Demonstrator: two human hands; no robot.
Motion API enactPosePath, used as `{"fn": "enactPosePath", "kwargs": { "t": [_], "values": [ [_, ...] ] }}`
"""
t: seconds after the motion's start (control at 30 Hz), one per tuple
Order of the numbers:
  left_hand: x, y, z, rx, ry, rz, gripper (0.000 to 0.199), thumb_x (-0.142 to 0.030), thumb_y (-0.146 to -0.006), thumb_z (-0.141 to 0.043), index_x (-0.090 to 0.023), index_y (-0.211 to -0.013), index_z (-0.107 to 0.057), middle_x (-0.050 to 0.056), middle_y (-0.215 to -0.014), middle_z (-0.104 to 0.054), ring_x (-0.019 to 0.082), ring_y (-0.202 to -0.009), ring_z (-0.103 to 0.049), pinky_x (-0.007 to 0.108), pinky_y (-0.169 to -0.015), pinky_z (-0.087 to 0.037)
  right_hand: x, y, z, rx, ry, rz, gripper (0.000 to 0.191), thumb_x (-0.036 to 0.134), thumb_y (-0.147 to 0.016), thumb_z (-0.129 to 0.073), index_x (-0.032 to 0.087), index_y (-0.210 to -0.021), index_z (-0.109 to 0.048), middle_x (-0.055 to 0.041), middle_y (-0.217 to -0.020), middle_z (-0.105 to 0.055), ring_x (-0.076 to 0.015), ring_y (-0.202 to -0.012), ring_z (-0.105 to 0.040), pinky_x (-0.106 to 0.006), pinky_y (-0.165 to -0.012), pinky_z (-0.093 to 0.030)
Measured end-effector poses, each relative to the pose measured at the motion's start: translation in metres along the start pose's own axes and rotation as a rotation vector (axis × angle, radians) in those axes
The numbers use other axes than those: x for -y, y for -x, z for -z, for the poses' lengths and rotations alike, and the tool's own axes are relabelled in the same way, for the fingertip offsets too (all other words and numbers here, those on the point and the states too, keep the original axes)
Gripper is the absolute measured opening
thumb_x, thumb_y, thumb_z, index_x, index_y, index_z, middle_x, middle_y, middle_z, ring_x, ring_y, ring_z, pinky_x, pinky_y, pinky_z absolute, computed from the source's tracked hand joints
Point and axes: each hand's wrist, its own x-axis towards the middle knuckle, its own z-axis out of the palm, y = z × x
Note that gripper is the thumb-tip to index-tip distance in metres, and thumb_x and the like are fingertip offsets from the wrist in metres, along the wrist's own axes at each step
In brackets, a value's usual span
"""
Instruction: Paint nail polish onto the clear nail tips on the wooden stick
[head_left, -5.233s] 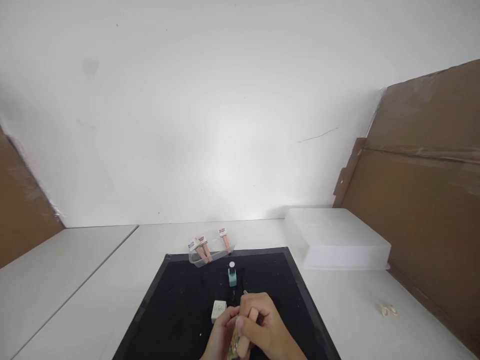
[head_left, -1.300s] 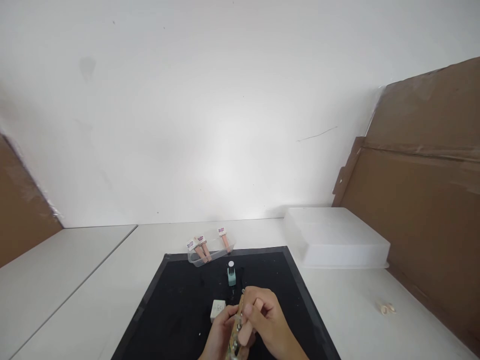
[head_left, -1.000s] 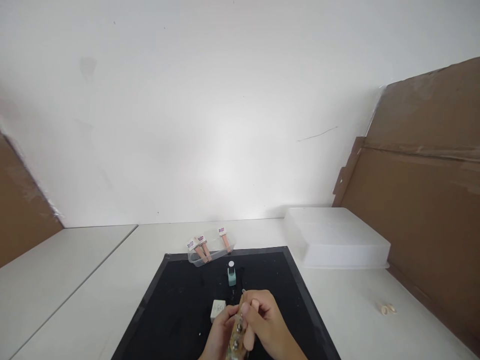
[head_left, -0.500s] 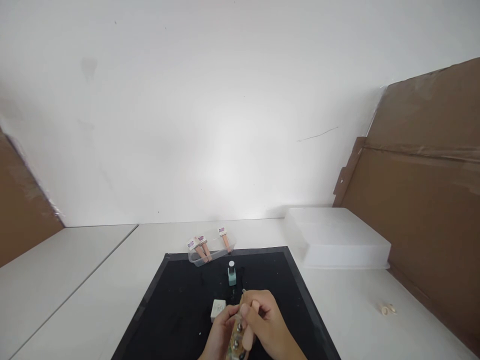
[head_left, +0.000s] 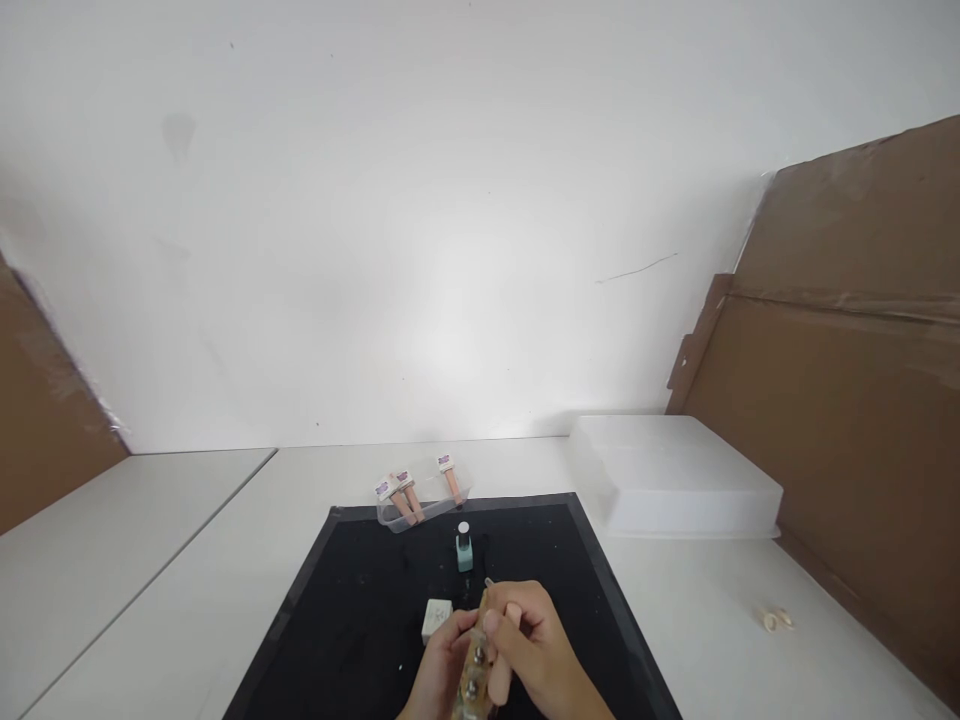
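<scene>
At the near edge of the black mat (head_left: 345, 590), my left hand (head_left: 441, 668) is closed on a narrow tan object (head_left: 478, 662) with shiny round metal pieces along it. My right hand (head_left: 536, 645) is closed too, its thumb and fingers around a pale pink stick (head_left: 501, 680) beside the tan object. A thin clear tip (head_left: 489, 582) pokes out above the right fingers; what it belongs to is hidden. Just beyond my left fingers sits a small white block (head_left: 436, 617) with faint marks. A teal nail polish bottle (head_left: 464, 550) with a dark, white-topped cap stands farther back.
A clear tray (head_left: 427, 508) at the mat's back edge holds pink sticks (head_left: 410, 495) with white labelled ends. To the right are a translucent white bin (head_left: 686, 510) and pale rings (head_left: 776, 619). Cardboard panels (head_left: 847, 400) flank the table; a white wall (head_left: 450, 250) stands behind.
The pink stick has shifted slightly to the right in my right hand. Both hands otherwise stay in nearly the same place.
</scene>
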Motion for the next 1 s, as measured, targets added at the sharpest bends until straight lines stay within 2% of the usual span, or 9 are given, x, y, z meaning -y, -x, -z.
{"fn": "enactPosePath", "kwargs": {
  "t": [0.17,0.27,0.43,0.63,0.8,0.87,1.0],
  "values": [
    [0.001,0.006,-0.007,-0.005,0.034,-0.038,0.034,-0.021,-0.079,-0.048,-0.013,-0.046,-0.053,0.001,-0.034,-0.051,0.009,-0.031,-0.049,0.017,-0.038,-0.037,0.004,0.000,0.000,0.014,-0.065,0.047,0.048,0.053,-0.081,-0.050,0.018,-0.049,-0.048,0.0024,-0.049,-0.045,-0.0108,-0.045,-0.041,-0.024,-0.048,-0.033],
    [0.000,0.007,-0.007,-0.009,0.040,-0.038,0.032,-0.019,-0.077,-0.049,-0.012,-0.047,-0.054,0.001,-0.035,-0.052,0.008,-0.031,-0.049,0.016,-0.037,-0.036,0.005,0.000,0.000,0.023,-0.051,0.068,0.047,0.050,-0.080,-0.053,0.018,-0.048,-0.047,0.0022,-0.049,-0.046,-0.0109,-0.047,-0.041,-0.024,-0.049,-0.033],
    [0.001,0.002,-0.001,0.003,0.005,-0.028,0.025,-0.024,-0.076,-0.054,-0.010,-0.055,-0.059,0.002,-0.040,-0.056,0.011,-0.037,-0.052,0.018,-0.039,-0.037,0.001,0.000,0.000,-0.012,-0.043,-0.014,0.049,0.050,-0.082,-0.050,0.019,-0.045,-0.041,0.0044,-0.045,-0.040,-0.0097,-0.044,-0.036,-0.024,-0.048,-0.032],
    [0.002,0.004,-0.005,0.044,-0.028,-0.038,0.028,-0.024,-0.078,-0.051,-0.011,-0.054,-0.057,0.000,-0.038,-0.051,0.008,-0.033,-0.046,0.018,-0.037,-0.036,-0.001,-0.002,0.006,-0.090,-0.140,-0.055,0.048,0.051,-0.084,-0.048,0.018,-0.049,-0.044,0.0052,-0.044,-0.039,-0.0092,-0.042,-0.036,-0.022,-0.043,-0.029],
    [-0.016,0.014,-0.008,0.117,-0.044,-0.019,0.025,-0.028,-0.080,-0.053,-0.006,-0.081,-0.064,0.002,-0.053,-0.056,0.006,-0.040,-0.049,0.013,-0.033,-0.032,-0.001,-0.004,0.013,-0.233,-0.325,-0.095,0.046,0.051,-0.084,-0.049,0.017,-0.053,-0.047,0.0051,-0.048,-0.040,-0.0076,-0.039,-0.031,-0.022,-0.041,-0.023],
    [-0.026,0.018,-0.008,0.175,-0.023,-0.062,0.026,-0.029,-0.081,-0.051,-0.006,-0.086,-0.063,0.001,-0.057,-0.054,0.005,-0.044,-0.047,0.011,-0.034,-0.032,-0.001,-0.005,0.016,-0.285,-0.426,-0.114,0.045,0.051,-0.083,-0.052,0.018,-0.053,-0.047,0.0057,-0.050,-0.037,-0.0082,-0.042,-0.030,-0.022,-0.042,-0.023],
    [-0.040,0.024,-0.008,0.249,0.019,-0.137,0.027,-0.030,-0.085,-0.046,-0.009,-0.091,-0.061,0.000,-0.062,-0.049,0.005,-0.048,-0.044,0.010,-0.036,-0.034,-0.001,-0.008,0.020,-0.287,-0.586,-0.138,0.041,0.047,-0.083,-0.055,0.018,-0.055,-0.048,0.0065,-0.051,-0.035,-0.0074,-0.042,-0.027,-0.022,-0.042,-0.022]
  ]
}}
